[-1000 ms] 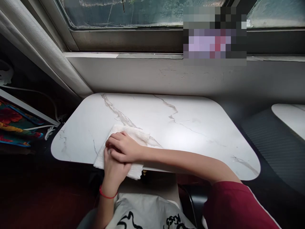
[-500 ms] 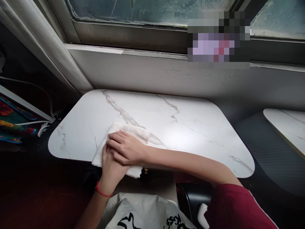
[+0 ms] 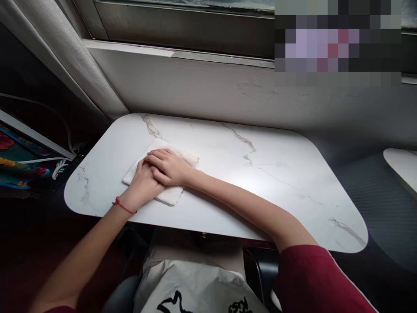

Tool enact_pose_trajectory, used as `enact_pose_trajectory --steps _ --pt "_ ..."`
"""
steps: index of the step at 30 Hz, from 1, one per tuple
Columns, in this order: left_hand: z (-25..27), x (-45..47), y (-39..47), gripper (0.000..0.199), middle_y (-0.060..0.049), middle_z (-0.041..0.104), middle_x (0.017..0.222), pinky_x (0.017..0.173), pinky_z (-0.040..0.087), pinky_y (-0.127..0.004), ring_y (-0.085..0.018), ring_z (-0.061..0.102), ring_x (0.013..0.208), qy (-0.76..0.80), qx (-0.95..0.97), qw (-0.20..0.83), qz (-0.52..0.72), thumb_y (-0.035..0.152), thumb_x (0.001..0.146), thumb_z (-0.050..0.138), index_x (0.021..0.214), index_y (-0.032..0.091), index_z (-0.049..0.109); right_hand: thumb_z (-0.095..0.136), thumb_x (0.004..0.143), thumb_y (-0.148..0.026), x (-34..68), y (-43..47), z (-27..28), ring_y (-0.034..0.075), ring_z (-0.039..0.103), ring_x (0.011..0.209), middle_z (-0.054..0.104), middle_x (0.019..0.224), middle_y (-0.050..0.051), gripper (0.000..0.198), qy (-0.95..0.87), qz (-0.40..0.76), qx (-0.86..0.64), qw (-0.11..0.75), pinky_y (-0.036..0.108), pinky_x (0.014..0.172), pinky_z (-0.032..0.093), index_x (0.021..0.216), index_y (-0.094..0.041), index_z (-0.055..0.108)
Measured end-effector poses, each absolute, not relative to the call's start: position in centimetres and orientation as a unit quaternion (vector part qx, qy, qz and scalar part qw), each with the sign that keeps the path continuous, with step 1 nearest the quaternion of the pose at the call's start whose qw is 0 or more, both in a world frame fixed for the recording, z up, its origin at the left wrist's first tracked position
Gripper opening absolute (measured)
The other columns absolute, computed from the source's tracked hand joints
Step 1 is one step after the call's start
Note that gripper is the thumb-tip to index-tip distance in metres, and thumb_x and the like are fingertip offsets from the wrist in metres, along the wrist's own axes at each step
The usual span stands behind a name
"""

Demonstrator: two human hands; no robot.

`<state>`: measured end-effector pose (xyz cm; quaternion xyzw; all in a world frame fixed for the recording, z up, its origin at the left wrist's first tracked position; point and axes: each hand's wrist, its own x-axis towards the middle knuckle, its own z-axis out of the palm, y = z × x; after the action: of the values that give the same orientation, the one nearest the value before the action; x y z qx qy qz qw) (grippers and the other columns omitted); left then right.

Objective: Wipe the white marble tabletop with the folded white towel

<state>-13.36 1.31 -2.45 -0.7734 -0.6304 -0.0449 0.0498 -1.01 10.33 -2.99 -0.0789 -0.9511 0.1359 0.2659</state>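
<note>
A folded white cloth (image 3: 172, 195) lies on a white marble-patterned tabletop (image 3: 276, 204), left of its middle. My left hand (image 3: 143, 184), with a red cord bracelet (image 3: 125, 206) at the wrist, presses down on the cloth and is closed on it. Most of its fingers are hidden under my right hand. Laid across the back of the left hand is my right hand (image 3: 171, 167), its fingers stretched out and slightly curved. The cloth sticks out around both hands and rests wholly on the tabletop.
A pale wall (image 3: 195, 82) and window frame (image 3: 189, 30) stand behind the tabletop. On the left are a light curtain (image 3: 71, 52), a white cable (image 3: 48, 160) and a colourful fabric (image 3: 19, 161). A second tabletop (image 3: 402, 167) shows at the right edge.
Both hands and the cloth have moved forward, away from my body. The cloth's near corner, which hung over the front edge, now lies on the tabletop. The camera view has shifted slightly.
</note>
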Motion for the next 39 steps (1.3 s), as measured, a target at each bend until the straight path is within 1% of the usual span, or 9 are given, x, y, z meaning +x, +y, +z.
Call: enact_pose_trajectory --steps 3,7,9,14,17,21,29,35,39 --pt "-1.5 -13.6 5.0 0.046 -0.018 0.065 0.137 0.112 0.037 -0.051 -0.036 0.051 0.133 -0.637 -0.770 0.044 -0.002 0.021 0.091 0.048 0.133 0.012 0.065 0.037 0.095 -0.020 -1.7 13.6 -3.4 0.028 0.058 0.114 0.066 0.122 0.016 0.031 -0.947 0.138 -0.096 0.273 0.046 0.107 0.043 0.117 -0.014 0.058" --pt "-0.9 -13.9 10.3 0.056 -0.014 0.058 0.148 0.115 0.034 -0.046 -0.032 0.045 0.141 -0.623 -0.781 0.037 0.022 0.018 0.090 0.047 0.145 0.015 0.055 0.037 0.092 -0.019 -2.4 18.0 -3.8 0.029 0.058 0.109 0.067 0.118 0.016 0.028 -0.937 0.128 -0.149 0.289 0.046 0.103 0.044 0.111 -0.016 0.057" --pt "-0.9 -14.0 12.7 0.058 -0.013 0.057 0.149 0.118 0.031 -0.046 -0.031 0.043 0.142 -0.617 -0.786 0.036 0.020 0.019 0.090 0.046 0.147 0.015 0.053 0.037 0.091 -0.019 -2.7 20.0 -3.9 0.029 0.059 0.107 0.067 0.116 0.016 0.028 -0.931 0.124 -0.172 0.296 0.045 0.101 0.044 0.110 -0.016 0.057" --pt "-1.4 -14.4 16.7 0.058 -0.013 0.059 0.147 0.120 0.026 -0.048 -0.033 0.041 0.142 -0.611 -0.792 0.018 -0.002 0.018 0.088 0.046 0.145 0.014 0.055 0.035 0.089 -0.018 -2.9 23.7 -3.9 0.027 0.059 0.104 0.068 0.112 0.014 0.030 -0.923 0.117 -0.199 0.309 0.042 0.098 0.045 0.109 -0.016 0.058" --pt "-1.9 -15.2 17.9 0.060 -0.013 0.056 0.151 0.121 0.026 -0.049 -0.033 0.040 0.143 -0.607 -0.794 0.004 -0.043 0.019 0.088 0.046 0.148 0.015 0.053 0.035 0.091 -0.018 -3.2 24.8 -3.6 0.026 0.060 0.104 0.068 0.112 0.013 0.030 -0.924 0.119 -0.206 0.301 0.042 0.099 0.044 0.109 -0.016 0.059" --pt "-2.4 -16.7 18.8 0.058 -0.014 0.058 0.147 0.120 0.026 -0.053 -0.034 0.041 0.142 -0.602 -0.795 -0.004 -0.068 0.022 0.090 0.043 0.146 0.015 0.055 0.036 0.092 -0.019 -4.1 25.7 -3.4 0.026 0.060 0.108 0.069 0.115 0.013 0.031 -0.927 0.115 -0.211 0.287 0.042 0.099 0.043 0.111 -0.016 0.061" --pt "-2.7 -18.2 19.8 0.057 -0.013 0.058 0.148 0.121 0.026 -0.049 -0.029 0.044 0.142 -0.628 -0.769 -0.006 -0.121 0.024 0.092 0.041 0.148 0.017 0.052 0.036 0.092 -0.018 -6.4 27.6 -3.5 0.026 0.060 0.106 0.070 0.114 0.012 0.032 -0.930 0.109 -0.205 0.285 0.041 0.097 0.043 0.111 -0.016 0.062" --pt "-2.5 -18.3 19.9 0.058 -0.013 0.059 0.147 0.120 0.027 -0.051 -0.030 0.044 0.142 -0.628 -0.767 -0.011 -0.130 0.024 0.092 0.041 0.149 0.018 0.052 0.036 0.092 -0.020 -6.7 28.0 -3.7 0.026 0.061 0.103 0.070 0.112 0.012 0.032 -0.926 0.117 -0.204 0.296 0.041 0.097 0.042 0.110 -0.016 0.062" --pt "-2.3 -18.2 19.7 0.058 -0.012 0.058 0.149 0.120 0.027 -0.050 -0.030 0.045 0.142 -0.630 -0.766 -0.012 -0.126 0.023 0.093 0.040 0.150 0.018 0.051 0.035 0.093 -0.020 -6.7 27.7 -3.6 0.027 0.061 0.108 0.070 0.116 0.012 0.032 -0.925 0.123 -0.207 0.296 0.041 0.098 0.042 0.110 -0.017 0.062"
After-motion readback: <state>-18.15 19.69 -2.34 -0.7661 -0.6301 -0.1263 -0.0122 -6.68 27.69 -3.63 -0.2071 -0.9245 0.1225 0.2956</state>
